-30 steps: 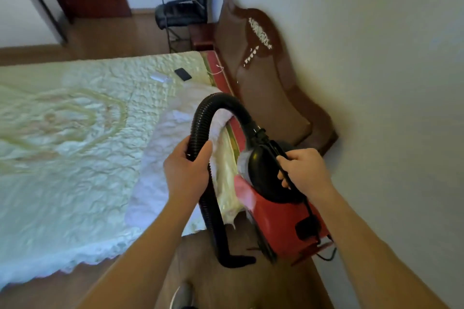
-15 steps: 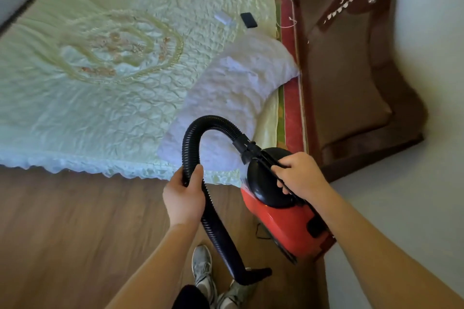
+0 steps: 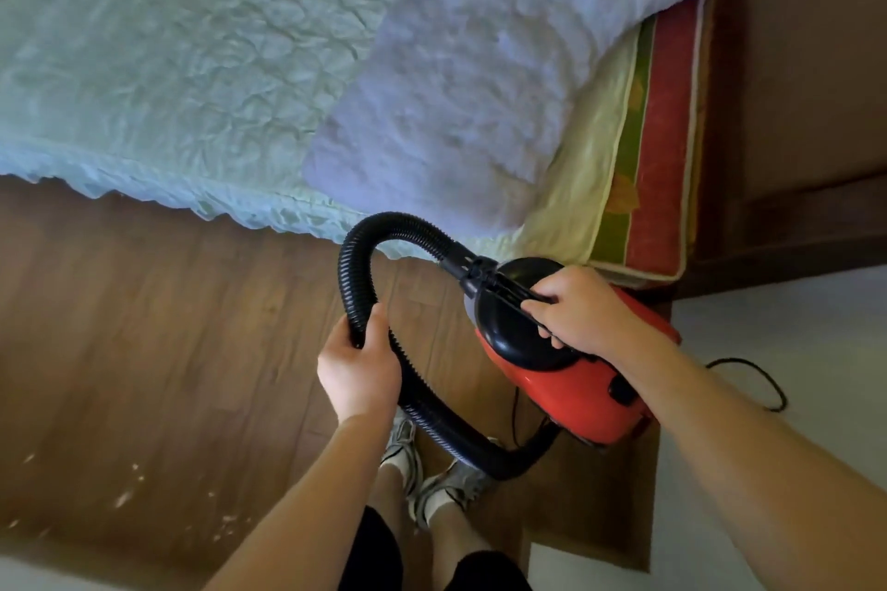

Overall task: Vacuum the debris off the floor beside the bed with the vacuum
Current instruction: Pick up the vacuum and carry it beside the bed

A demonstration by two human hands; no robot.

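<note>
I carry a small red and black vacuum (image 3: 576, 394) in the air beside the bed (image 3: 168, 77). My right hand (image 3: 581, 310) grips its black top handle. My left hand (image 3: 357, 367) grips the black ribbed hose (image 3: 355, 264), which arches up from the vacuum's front, passes through my fist and curls down under the body. Its nozzle end is hidden behind the vacuum. Small white debris (image 3: 129, 497) is scattered on the wooden floor (image 3: 144, 326) at the lower left.
A white pillow (image 3: 480, 77) lies at the bed's near corner against a dark wooden headboard (image 3: 792, 62). My feet in grey sneakers (image 3: 432, 480) stand below the hose. A black power cord (image 3: 758, 379) loops along the white wall (image 3: 768, 446) on the right.
My view has tilted further down, from the bed to the floor. The debris has come into sight at the lower left. The hose hangs in a fuller loop. Both grips are unchanged.
</note>
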